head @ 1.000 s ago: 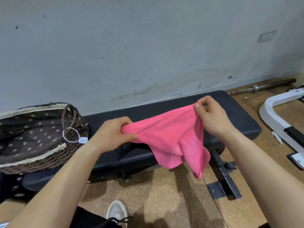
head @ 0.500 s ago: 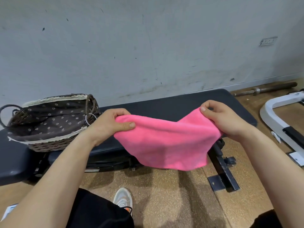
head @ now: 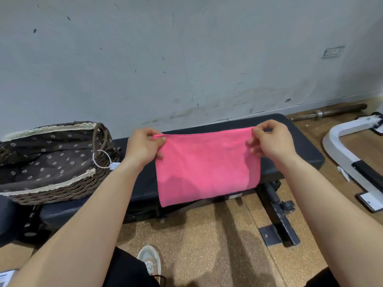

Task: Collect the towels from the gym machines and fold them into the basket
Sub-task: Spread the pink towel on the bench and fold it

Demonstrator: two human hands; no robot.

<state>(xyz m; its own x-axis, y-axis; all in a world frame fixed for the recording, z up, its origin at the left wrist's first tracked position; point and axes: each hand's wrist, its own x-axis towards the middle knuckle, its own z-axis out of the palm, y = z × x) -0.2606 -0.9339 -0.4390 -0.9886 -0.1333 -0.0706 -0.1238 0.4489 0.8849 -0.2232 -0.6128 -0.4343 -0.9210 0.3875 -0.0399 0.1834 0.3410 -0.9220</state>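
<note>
Over on the left the wicker basket [head: 62,193] sits on the near end of the black bench [head: 300,150], its dark flowered lining open to the room and a small white tag hanging from its handle. Just to its right the left hand [head: 143,148] pinches one top corner of the pink towel [head: 207,166], thumb on the near side and fingers curled behind. Half a second ago the cloth sagged in a loose, rumpled curve between the hands; now it is drawn out flat, its top edge a straight line and its lower edge hanging in front of the bench pad, clear of the floor. The right hand [head: 271,139] grips the other top corner between thumb and fingertips, and both hands sit wider apart and higher than they did. Below, a pale shoe [head: 150,259] rests on the cork-coloured floor. Farther right a barbell [head: 331,111] lies along the foot of the wall, and a white metal frame [head: 339,150] curves in from the edge.
</note>
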